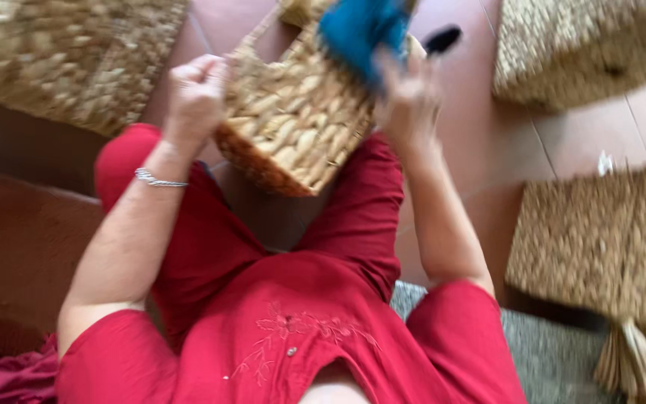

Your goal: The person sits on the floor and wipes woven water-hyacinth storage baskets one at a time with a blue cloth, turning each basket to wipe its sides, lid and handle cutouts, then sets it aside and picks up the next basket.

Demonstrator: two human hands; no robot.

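Red short-sleeved cloth tunic point(300, 352) with floral embroidery stitched at the chest is worn; matching red trousers point(188, 247) noted. Thin twisted silver metal bangle point(158, 179) seen on left wrist.

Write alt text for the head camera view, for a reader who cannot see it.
A seated person in red clothes holds a woven basket between the knees, the left hand gripping its rim and the right hand holding a blurred blue brush against it. More woven baskets stand around on the reddish tiled floor.
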